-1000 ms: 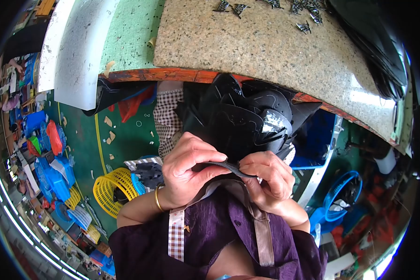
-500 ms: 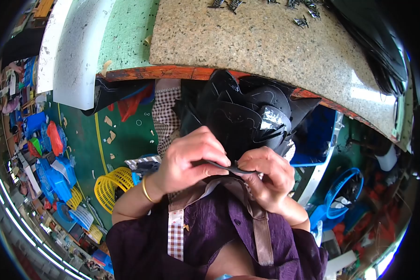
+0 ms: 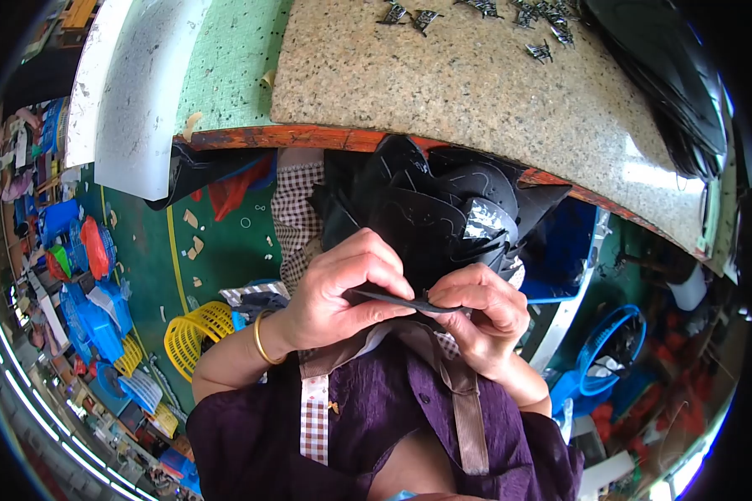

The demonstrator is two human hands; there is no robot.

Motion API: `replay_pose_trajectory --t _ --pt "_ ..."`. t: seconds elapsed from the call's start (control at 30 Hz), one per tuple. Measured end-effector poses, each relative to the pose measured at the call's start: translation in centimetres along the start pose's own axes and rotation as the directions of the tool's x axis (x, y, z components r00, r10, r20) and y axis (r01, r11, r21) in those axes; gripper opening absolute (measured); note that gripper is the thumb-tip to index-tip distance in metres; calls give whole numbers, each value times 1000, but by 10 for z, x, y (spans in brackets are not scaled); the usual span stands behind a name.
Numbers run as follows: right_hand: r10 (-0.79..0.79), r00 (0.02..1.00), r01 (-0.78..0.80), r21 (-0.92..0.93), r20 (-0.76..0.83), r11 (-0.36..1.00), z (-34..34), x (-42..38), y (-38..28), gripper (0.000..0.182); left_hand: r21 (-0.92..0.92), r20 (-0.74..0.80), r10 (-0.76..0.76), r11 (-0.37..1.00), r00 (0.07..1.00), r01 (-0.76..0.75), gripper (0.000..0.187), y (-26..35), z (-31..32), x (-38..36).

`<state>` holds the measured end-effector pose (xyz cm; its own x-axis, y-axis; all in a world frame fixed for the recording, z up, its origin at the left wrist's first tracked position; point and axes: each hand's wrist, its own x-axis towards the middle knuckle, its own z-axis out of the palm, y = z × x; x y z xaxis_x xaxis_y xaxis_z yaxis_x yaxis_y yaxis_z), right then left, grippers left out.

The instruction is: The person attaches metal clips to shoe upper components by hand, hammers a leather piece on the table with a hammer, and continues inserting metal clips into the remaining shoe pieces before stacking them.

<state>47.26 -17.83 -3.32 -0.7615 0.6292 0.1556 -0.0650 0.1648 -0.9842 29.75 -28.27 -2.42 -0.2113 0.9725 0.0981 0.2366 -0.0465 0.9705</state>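
Note:
Between both hands, close to the chest, is a thin black strip-like piece (image 3: 384,296), seen nearly edge-on. My left hand (image 3: 353,282) pinches its left part between thumb and fingers. At the other end my right hand (image 3: 480,311) pinches it too, thumb below and fingers above. Something small and dark shows at the right fingertips, too small to name. Beyond the hands, a heap of black cut pieces (image 3: 409,209) fills the lap, with a shiny silvery patch (image 3: 483,219) on one of them.
A speckled stone worktop (image 3: 476,92) with a red-brown edge lies ahead, bearing small dark metal parts (image 3: 539,52) and stacked black sheets (image 3: 668,92). A yellow basket (image 3: 196,338) stands on the green floor at left. Blue bins (image 3: 606,351) are at right.
Both hands keep their pinch on the black piece, which now lies a little flatter. The view has shifted slightly, with the worktop appearing lower.

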Motion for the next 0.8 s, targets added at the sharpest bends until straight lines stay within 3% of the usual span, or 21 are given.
replay_pose_trajectory --t 0.07,0.17,0.4,0.5,0.6,0.7,0.73,0.8 --pt "27 1000 -26 29 -5 999 0 3 -1 18 171 22 147 974 989 -149 26 1 0 7" --pt "-22 1000 22 7 7 1000 0 3 -1 13 221 119 228 943 966 -250 31 0 -8 9" --pt "-70 998 70 -92 7 993 5 1 -5 21 268 244 267 905 932 -330 26 0 -13 14" --pt "-65 998 63 -100 -14 993 5 0 -6 22 209 296 227 932 928 -295 29 1 -14 16" --pt "-109 994 106 -126 -12 986 3 -2 1 19 105 315 27 992 949 -63 26 4 -14 16" --pt "-114 993 110 -145 -19 983 2 0 -2 19 -53 240 -272 955 932 292 23 13 -8 16" --pt "-106 994 102 -143 -24 984 2 1 -3 21 -131 270 -177 967 947 218 21 6 -8 15" --pt "-93 995 87 -143 -37 986 2 6 -8 24 -165 258 -183 959 949 230 20 5 -8 15"
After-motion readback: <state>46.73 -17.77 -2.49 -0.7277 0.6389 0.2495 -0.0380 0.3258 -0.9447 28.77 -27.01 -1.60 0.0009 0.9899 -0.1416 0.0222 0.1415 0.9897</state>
